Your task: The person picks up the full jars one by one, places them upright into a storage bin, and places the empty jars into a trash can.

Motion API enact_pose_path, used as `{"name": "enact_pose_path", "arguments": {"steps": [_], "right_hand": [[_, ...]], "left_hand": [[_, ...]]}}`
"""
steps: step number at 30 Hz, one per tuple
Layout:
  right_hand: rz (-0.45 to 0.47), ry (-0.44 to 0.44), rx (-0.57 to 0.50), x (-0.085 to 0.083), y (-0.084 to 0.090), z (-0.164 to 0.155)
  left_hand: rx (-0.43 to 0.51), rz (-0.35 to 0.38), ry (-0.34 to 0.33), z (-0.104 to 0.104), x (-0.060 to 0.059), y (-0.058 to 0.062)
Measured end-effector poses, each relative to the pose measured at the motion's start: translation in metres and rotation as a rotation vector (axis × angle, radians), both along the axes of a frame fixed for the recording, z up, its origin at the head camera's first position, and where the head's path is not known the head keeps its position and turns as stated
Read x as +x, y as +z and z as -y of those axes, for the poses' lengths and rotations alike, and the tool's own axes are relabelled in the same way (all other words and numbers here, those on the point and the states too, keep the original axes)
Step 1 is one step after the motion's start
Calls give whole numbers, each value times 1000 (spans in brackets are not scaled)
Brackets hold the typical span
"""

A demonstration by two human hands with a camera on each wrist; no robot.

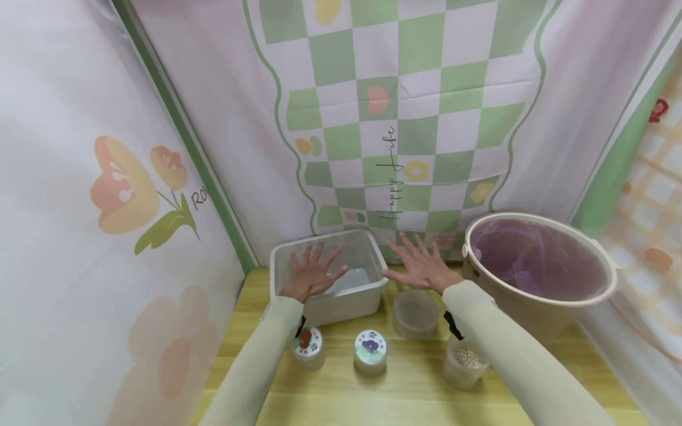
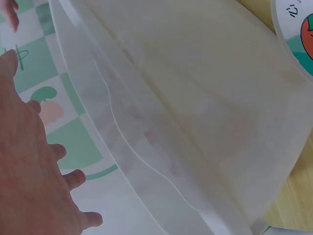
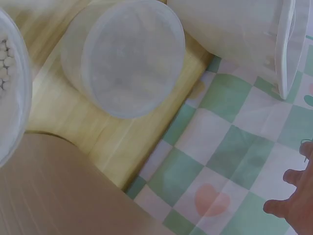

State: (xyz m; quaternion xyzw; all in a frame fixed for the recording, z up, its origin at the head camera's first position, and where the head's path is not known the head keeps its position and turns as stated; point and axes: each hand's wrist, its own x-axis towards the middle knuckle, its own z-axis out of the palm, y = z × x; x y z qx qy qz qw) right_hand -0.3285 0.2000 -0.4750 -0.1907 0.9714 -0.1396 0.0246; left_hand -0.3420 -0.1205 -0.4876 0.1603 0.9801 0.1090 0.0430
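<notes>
Nearest on the wooden table (image 1: 415,384) stand two lidded jars (image 1: 370,352), an open jar of beans (image 1: 465,362) and an empty cup (image 1: 415,312). Behind them sits the clear plastic tub (image 1: 327,278). The left hand (image 1: 311,275) hovers over it and the right hand (image 1: 423,266) just beside it, fingers spread, holding nothing. The tub looks light, stiff and slippery; hold its rim.

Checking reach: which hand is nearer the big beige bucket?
Right. The right hand hovers just beside the bucket; the left hand is over the clear bin, farther away.
</notes>
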Motion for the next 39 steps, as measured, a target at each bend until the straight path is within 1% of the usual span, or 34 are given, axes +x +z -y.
{"name": "enact_pose_path", "arguments": {"steps": [4,8,13,15,21,25,29,32,34,36,39], "right_hand": [[6,-6,-10,4,-3,-3],[-3,-8,-15,8,-5,-6],[-26,-3,-21,14,-7,-10],[-15,-9,-32,17,-9,-12],[-20,-29,-63,23,-12,-22],[-43,-17,-69,29,-14,-28],[-60,-9,-69,36,-18,-33],[-71,-2,-70,42,-20,-37],[-73,1,-72,47,-22,-39],[-79,10,-77,52,-24,-40],[-92,20,-85,60,-27,-43]], "left_hand": [[-10,-13,-3,4,1,0],[-31,-9,3,11,-2,-5],[-19,-1,11,23,-5,-12],[-2,-3,11,28,-5,-14],[35,-11,27,40,-1,-14],[0,-24,44,50,4,-12],[4,-18,53,58,9,-10],[24,-27,55,65,15,-9],[15,-39,58,69,19,-8],[5,-43,61,74,20,-9],[-6,-46,67,83,18,-16]]}}
